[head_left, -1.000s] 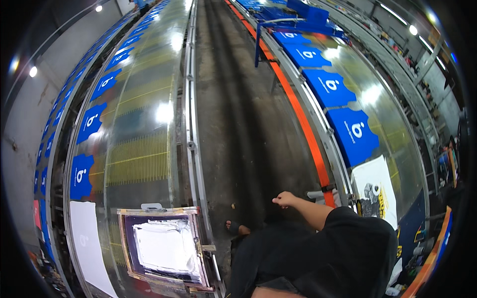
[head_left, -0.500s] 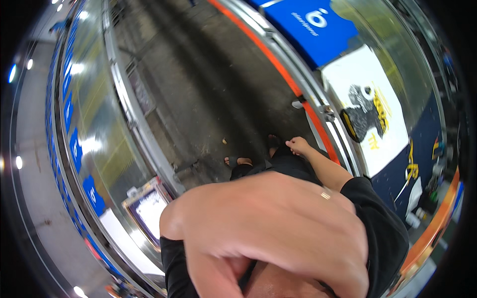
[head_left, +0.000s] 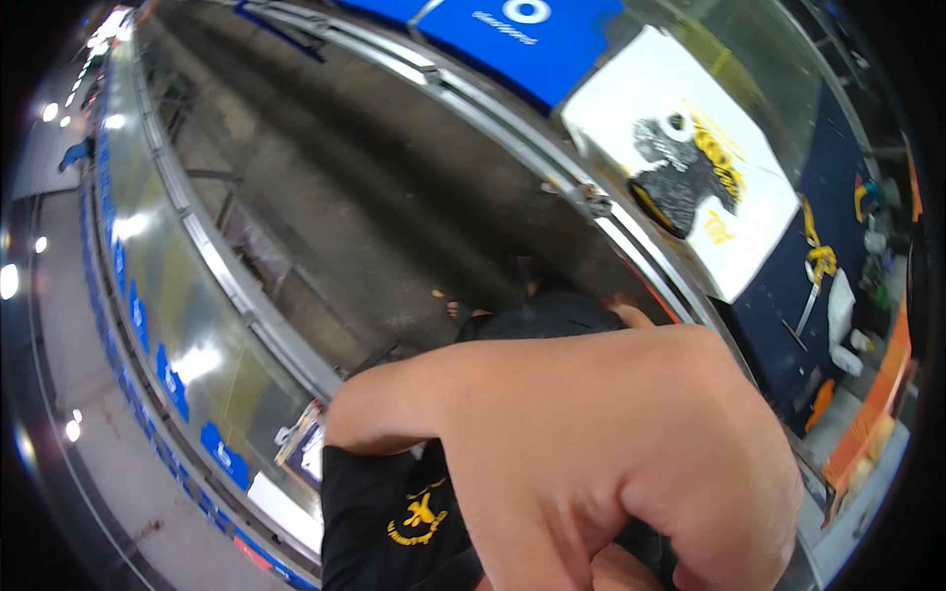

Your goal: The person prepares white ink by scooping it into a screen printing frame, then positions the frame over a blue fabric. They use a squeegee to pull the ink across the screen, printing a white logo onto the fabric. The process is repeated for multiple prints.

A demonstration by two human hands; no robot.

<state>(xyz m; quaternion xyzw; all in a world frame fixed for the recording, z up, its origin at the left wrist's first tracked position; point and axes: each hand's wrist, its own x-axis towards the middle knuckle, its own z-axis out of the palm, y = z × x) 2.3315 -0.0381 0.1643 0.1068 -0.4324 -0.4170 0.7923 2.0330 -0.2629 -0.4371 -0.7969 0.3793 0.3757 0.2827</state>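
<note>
My left hand (head_left: 611, 424) looms large right under the camera, its back turned up. Its fingers bend down and curl toward the lower edge, where their tips and anything they hold are hidden. Behind it, low by my dark shorts (head_left: 547, 313), my right hand (head_left: 623, 309) shows only as a blurred patch, so its fingers cannot be made out. To the right, a white fabric piece (head_left: 759, 241) with a black, grey and yellow print lies flat on a long table. Neither hand touches it.
Metal rails (head_left: 512, 128) edge the right table, where a blue printed piece (head_left: 552, 59) lies farther along. A dark floor aisle (head_left: 384, 187) separates it from the left table (head_left: 163, 256), which carries blue pieces (head_left: 225, 455). A framed screen (head_left: 304, 443) rests beside my left arm.
My left hand has turned and shifted right, its fingers now more curled. The view has swung, and my right hand, plainly visible before, is mostly covered.
</note>
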